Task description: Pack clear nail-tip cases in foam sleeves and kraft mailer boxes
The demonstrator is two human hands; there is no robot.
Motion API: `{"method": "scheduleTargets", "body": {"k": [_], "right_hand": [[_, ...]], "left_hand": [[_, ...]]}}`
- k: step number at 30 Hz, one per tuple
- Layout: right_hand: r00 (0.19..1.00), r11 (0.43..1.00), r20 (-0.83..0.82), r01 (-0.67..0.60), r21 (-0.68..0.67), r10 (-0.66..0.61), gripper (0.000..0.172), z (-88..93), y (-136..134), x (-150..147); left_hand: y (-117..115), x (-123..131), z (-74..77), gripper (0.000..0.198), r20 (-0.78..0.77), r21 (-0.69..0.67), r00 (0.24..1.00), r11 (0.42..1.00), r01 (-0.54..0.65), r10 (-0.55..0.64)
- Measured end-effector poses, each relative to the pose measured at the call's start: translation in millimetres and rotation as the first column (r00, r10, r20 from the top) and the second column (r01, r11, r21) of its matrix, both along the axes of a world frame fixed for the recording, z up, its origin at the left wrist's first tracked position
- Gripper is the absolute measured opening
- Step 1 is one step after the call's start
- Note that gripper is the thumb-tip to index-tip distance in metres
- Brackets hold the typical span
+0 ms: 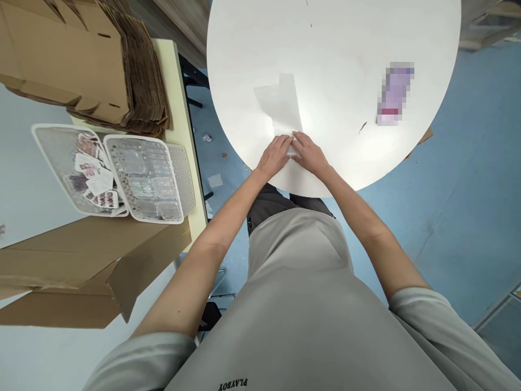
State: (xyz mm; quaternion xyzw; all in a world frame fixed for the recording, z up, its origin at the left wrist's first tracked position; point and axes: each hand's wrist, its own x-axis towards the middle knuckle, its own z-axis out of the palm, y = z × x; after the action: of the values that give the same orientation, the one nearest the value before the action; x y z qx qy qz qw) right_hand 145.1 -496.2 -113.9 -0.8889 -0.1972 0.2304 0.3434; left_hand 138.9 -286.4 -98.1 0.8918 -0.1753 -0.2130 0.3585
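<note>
1. I see both hands on the round white table [334,49], close to its near edge, right in front of the body.
2. The left hand [275,156] lies palm down with fingers stretched out and flat, pressing on the near end of a white folded sheet [280,106].
3. The right hand [311,155] lies the same way, fingers extended and not curled around anything. Its fingertips meet those of the left hand on top of the sheet.
4. The sheet lies flat on the table and runs away from the hands toward the table's middle. It is hard to pick out against the white top.
5. A blurred purple item [394,93] lies on the table, well apart to the right.
6. On the side table to the left I see a stack of flattened cardboard boxes [85,60]. Just beside it are two white perforated baskets [185,179] holding small packets.
</note>
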Motion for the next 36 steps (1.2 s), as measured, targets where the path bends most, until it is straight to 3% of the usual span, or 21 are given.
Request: {"method": "scheduleTargets", "body": {"k": [6,12,19,24,31,36], "right_hand": [[1.000,1.000,-0.023,0.004,0.023,-0.004,0.059,-2.2,-6.7,5.5],[0.996,0.996,-0.066,0.062,0.065,-0.058,0.058,2.8,-14.0,15.5],[0.989,0.991,-0.124,0.089,0.105,-0.075,0.066,10.8,-14.1,20.3],[0.993,0.996,-0.117,0.043,0.080,-0.033,0.077,16.9,-16.1,20.8],[0.995,0.997,-0.070,0.075,0.036,-0.072,0.059,6.9,-19.6,24.3],[0.988,0.986,-0.051,0.153,0.074,-0.149,0.064,1.2,-17.7,30.2]], "left_hand": [[11.2,6.3,8.0,0.055,-0.020,-0.042,0.999,0.999,0.024,-0.024],[15.6,1.3,8.1,0.082,-0.029,-0.012,0.995,0.995,0.100,-0.100],[9.6,0.7,0.7,0.060,-0.029,-0.014,1.000,1.000,0.009,-0.010],[16.5,9.2,-0.8,0.056,-0.044,-0.033,0.999,0.999,0.019,-0.021],[19.3,28.5,10.4,0.049,-0.090,-0.045,0.996,0.999,-0.016,0.012],[18.7,52.0,18.8,0.036,-0.193,-0.061,0.978,0.994,-0.095,0.081]]}}
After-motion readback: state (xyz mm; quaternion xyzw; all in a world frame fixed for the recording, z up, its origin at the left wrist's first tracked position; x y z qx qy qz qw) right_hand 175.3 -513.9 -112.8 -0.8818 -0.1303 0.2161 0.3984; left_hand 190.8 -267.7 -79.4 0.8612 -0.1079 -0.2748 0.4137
